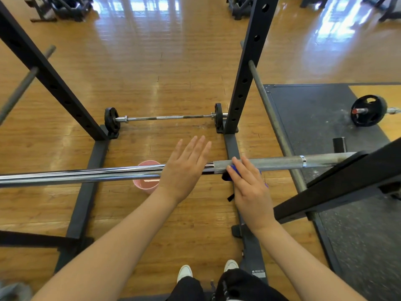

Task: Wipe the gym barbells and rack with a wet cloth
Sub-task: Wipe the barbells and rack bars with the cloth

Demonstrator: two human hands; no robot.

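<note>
head view: right hand (249, 187) fingers press mostly hidden blue cloth (235, 171) on barbell (271, 163); left hand (184, 170) released.

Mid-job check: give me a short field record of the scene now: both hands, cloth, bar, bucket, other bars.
left hand: left hand open, fingers straight, over the shiny chrome barbell on the rack
right hand: right hand presses the blue wet cloth onto the bar's knurled grey section
bucket: pink plastic bucket on the wooden floor, below the bar
rack: black steel rack upright behind the bar
other bars: small loaded barbell on the floor between the uprights; black weight plate on the dark mat
</note>
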